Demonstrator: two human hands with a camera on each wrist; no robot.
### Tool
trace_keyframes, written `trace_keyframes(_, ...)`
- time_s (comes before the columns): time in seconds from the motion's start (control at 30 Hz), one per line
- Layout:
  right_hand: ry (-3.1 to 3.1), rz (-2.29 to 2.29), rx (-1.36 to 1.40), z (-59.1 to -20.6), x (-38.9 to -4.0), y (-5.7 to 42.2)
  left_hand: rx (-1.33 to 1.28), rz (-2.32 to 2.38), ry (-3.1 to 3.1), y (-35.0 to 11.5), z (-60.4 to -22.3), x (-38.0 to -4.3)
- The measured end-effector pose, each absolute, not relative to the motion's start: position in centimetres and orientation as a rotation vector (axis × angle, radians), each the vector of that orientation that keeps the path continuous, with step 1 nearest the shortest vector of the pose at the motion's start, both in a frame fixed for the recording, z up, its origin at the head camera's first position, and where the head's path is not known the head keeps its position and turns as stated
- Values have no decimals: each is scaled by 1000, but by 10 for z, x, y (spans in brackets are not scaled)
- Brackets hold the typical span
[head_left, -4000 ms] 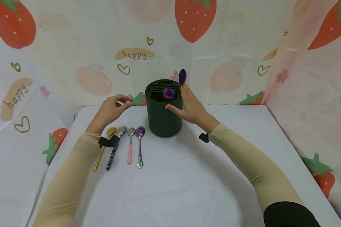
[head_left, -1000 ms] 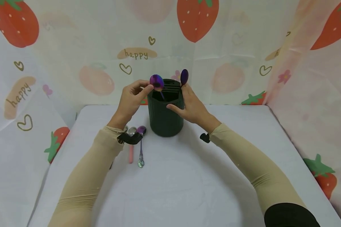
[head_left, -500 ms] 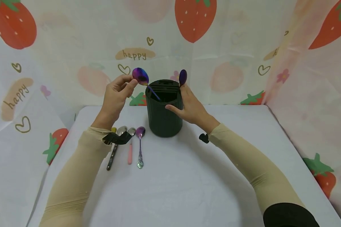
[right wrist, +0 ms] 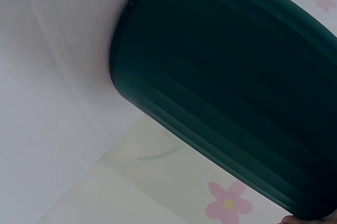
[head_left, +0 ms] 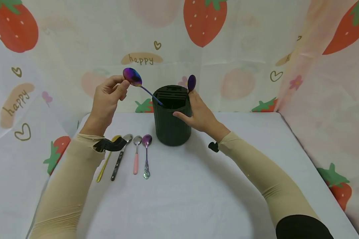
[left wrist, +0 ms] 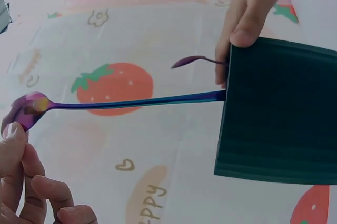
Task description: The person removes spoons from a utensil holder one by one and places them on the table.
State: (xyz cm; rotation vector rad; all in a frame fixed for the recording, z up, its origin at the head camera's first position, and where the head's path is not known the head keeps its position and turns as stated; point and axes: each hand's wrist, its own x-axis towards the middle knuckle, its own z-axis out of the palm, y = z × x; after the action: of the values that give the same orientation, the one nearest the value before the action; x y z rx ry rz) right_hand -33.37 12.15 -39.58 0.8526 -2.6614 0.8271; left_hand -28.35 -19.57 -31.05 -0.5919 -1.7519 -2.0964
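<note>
My left hand (head_left: 105, 98) pinches an iridescent purple-blue spoon (head_left: 132, 77) by its bowl, between thumb and fingers. Its long handle (left wrist: 139, 100) slants down into the opening of a dark green utensil holder (head_left: 173, 127), the end hidden inside. With thumb in front and fingers at the side, my right hand (head_left: 204, 114) grips the holder's rim. A second dark purple spoon (head_left: 191, 83) stands upright in the holder beside those fingers. In the right wrist view the holder's ribbed wall (right wrist: 226, 82) fills most of the frame.
Left of the holder lie a gold spoon (head_left: 104, 167), a black-handled spoon (head_left: 117, 166), a pink-handled spoon (head_left: 136, 162) and a purple spoon with an ornate handle (head_left: 147, 156). They rest on a white-covered table (head_left: 179, 199). A strawberry-print backdrop (head_left: 242, 49) stands behind.
My left hand was empty beside the holder, then took the iridescent spoon by its bowl. It has since moved left and up, drawing the handle partly out. The right hand stays on the holder.
</note>
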Motion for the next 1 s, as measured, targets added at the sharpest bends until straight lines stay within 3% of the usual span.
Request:
trace_keyframes(0.63,-2616,840,880,-395,-336,122,-547,-2164,-1648,-231,-286,-274)
trace_keyframes(1.0,-2597,863,897,-398,-337,124,-295,-2043,-2093,-250,-315,-272)
